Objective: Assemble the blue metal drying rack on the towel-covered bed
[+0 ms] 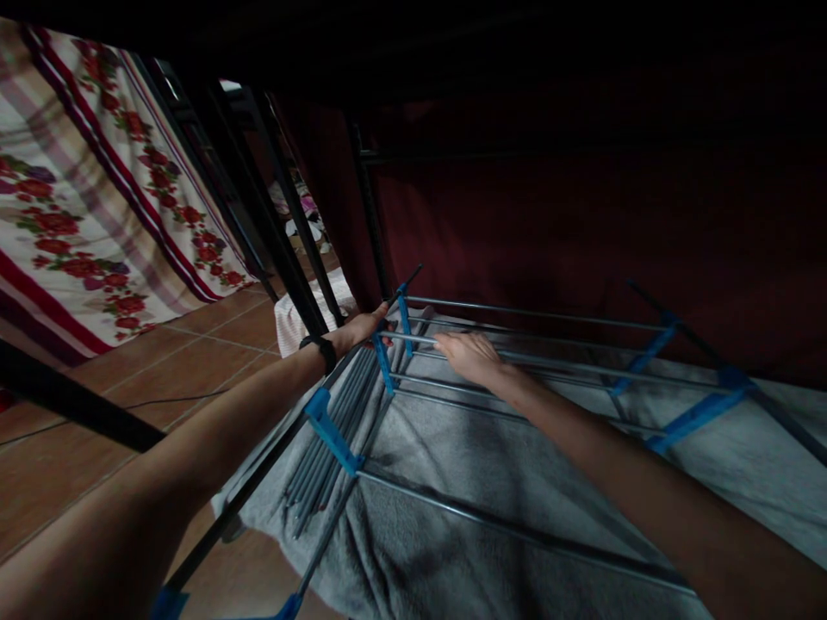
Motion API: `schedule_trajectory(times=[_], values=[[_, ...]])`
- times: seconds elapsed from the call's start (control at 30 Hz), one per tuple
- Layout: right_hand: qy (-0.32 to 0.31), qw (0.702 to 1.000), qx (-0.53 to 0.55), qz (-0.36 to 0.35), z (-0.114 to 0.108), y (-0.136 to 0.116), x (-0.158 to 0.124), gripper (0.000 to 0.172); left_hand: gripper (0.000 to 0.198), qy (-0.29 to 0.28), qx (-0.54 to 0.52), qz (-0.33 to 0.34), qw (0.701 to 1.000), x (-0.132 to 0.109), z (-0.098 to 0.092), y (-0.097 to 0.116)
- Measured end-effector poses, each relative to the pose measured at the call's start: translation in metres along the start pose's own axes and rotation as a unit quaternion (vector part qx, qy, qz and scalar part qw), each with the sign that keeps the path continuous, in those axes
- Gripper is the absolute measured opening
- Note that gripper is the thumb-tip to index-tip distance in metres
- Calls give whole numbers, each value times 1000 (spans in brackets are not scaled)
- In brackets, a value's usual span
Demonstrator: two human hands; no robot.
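Metal rod [549, 360] — R fingers [447, 343] gripping it, L fingers [380, 313] clasping blue-jointed rack [334, 433] nr rod end

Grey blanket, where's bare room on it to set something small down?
Between the nearest long rod and the right forearm, the grey blanket shows bare, and again this side of that rod. It's crowded around the left hand, by the blue brackets, and where the rod bundle lies.

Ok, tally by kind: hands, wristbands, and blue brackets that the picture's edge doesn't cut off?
Hands: 2 (left hand, right hand)
Dark wristband: 1
Blue brackets clear of the picture's edge: 5
Total: 8
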State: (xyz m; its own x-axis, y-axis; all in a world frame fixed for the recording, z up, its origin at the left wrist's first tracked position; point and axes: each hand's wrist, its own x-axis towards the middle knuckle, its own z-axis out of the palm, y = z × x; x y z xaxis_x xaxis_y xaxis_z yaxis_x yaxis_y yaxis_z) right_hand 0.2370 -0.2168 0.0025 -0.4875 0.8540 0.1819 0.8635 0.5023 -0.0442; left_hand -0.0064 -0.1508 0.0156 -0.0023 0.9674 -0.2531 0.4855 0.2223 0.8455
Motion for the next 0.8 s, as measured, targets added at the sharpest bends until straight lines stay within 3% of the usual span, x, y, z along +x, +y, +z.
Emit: schedule_trajectory(times=[0.1,0.17,0.8], values=[[72,997,-32,13,8,-2,-12,37,63,7,12,0,1000,-1,0,0],[88,994,-55,19,13,-1,-17,36,63,2,11,4,1000,-1,0,0],[-20,998,-60,21,-4,12,-9,42,57,21,15,-1,1000,-3,2,4]])
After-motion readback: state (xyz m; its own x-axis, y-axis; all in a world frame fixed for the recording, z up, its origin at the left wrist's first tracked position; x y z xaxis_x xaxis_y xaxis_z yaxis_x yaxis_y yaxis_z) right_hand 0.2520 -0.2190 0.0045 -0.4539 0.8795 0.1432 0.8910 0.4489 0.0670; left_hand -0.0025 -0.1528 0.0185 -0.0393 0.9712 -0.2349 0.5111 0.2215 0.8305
